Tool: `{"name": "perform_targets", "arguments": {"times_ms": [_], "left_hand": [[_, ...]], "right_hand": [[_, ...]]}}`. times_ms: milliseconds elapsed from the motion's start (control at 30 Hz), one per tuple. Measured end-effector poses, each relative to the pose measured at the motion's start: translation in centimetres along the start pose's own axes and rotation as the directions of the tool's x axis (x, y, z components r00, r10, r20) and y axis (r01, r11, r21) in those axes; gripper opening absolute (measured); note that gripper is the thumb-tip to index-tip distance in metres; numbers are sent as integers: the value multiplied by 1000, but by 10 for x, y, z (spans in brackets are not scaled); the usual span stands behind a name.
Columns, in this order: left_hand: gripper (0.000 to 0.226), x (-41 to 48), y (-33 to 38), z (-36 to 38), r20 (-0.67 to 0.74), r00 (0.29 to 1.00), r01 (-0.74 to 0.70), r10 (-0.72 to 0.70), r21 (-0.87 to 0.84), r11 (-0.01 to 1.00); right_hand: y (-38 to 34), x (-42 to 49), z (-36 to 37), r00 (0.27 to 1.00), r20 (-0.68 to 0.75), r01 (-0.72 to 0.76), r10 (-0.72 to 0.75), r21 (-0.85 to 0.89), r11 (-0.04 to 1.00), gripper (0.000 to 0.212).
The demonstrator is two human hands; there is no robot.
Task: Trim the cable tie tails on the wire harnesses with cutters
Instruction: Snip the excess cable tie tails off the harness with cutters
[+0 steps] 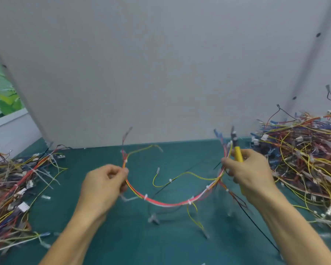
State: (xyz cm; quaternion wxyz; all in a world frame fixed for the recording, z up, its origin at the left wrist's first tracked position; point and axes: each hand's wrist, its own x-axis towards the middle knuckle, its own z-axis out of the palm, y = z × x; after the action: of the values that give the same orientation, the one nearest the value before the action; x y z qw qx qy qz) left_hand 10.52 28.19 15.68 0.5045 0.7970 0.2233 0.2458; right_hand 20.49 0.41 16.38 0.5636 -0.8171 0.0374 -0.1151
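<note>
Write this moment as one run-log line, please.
left hand: pinches harness | right hand: holds yellow cutters, harness end | harness: sags between hands over green mat

Green mat [132,245], grey partition [161,64]

Light is soft and even; only faint shadows lie on the mat [103,236]. The harness [168,202] and cutters [238,155] are motion-blurred; the sides show wide-angle distortion.

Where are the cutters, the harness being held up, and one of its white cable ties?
cutters [238,155]: head view, on the yellow handle.
harness [168,203]: head view, on the lowest sag of the red bundle.
cable tie [145,197]: head view, on the white band round the bundle.
</note>
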Motion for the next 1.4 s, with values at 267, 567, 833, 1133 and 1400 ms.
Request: {"name": "perform_targets", "arguments": {"times_ms": [267,567,833,1133,1400], "left_hand": [[13,33,15,27,13,997,73,-77,-509,858],[15,28,4,50,231,970,187,-71,-532,826],[16,32,5,48,276,955,262,-104,-631,730],[20,34,4,46,269,959,251,-89,-661,707],[19,43,0,40,160,974,228,-163,-710,667]], "right_hand": [[-23,8,5,962,227,-260,150,609,749,9],[-14,10,32,889,454,-340,67,554,760,8],[-22,12,37,868,486,-447,103,674,588,14],[-21,21,29,858,458,-513,234,741,433,14],[-21,21,30,893,373,-450,253,760,468,18]]}}
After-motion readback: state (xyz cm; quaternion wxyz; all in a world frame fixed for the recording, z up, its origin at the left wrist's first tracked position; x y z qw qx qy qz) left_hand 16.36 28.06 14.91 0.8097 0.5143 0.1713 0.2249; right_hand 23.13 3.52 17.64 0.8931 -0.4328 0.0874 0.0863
